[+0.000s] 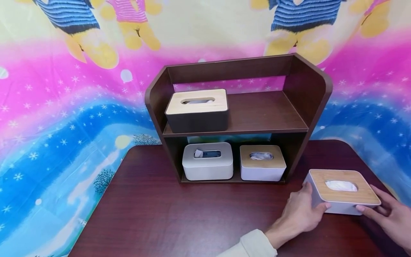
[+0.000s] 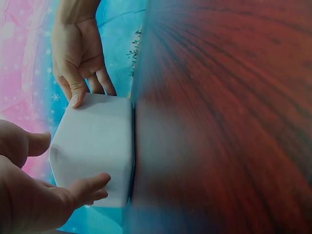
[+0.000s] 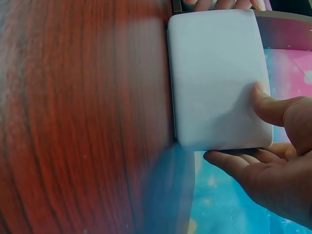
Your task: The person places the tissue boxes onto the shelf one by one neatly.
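A white tissue box (image 1: 345,198) with a bamboo-coloured lid sits at the right of the table, white tissue showing in its oval slot. My left hand (image 1: 302,208) holds its left end, the thumb at the front corner and the fingers along the side. At the opposite end my right hand (image 1: 391,216) grips it, thumb on the front face and fingers around the right side. In the right wrist view, the right thumb presses near the upper edge of the box (image 3: 219,78). The left wrist view shows both hands around the white box (image 2: 100,131).
A dark brown two-tier shelf (image 1: 266,110) stands at the back of the reddish-brown table (image 1: 144,221). Its upper tier bears a black tissue box (image 1: 199,121) with a pale wooden lid. Below are a light grey tissue box (image 1: 207,172) and a smaller wood-topped one (image 1: 263,173).
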The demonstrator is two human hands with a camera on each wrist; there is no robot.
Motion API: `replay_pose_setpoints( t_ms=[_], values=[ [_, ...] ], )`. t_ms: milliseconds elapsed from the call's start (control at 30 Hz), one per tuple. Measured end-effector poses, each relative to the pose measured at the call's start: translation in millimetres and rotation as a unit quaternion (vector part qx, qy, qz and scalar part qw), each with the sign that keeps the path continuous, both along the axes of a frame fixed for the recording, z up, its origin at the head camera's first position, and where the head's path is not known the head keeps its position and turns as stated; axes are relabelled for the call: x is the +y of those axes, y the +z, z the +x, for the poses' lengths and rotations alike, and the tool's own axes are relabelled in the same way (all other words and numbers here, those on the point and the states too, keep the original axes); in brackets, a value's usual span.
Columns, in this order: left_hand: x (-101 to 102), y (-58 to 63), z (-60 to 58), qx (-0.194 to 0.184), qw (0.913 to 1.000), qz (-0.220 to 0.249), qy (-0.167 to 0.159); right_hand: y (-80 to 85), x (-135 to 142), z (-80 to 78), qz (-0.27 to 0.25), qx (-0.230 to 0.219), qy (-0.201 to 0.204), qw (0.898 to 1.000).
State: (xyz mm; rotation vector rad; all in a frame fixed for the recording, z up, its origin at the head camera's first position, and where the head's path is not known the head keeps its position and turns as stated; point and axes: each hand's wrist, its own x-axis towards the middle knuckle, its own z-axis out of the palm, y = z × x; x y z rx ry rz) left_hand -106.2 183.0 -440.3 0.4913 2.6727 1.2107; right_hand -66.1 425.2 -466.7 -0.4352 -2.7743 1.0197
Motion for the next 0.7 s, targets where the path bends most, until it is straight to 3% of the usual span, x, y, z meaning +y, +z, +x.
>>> replay_pose_setpoints(
  t_ms=[333, 700],
  values=[
    [-1.3, -2.1, 4.2, 0.100, 0.9947, -0.024, 0.008, -13.7, 11.0, 3.5, -0.036, 0.105, 0.024, 0.994],
    [-7.9, -5.2, 5.4, 0.166, 0.9861, 0.002, 0.011, -13.1, 2.8, 10.1, -0.019, 0.133, 0.026, 0.991]
  ],
)
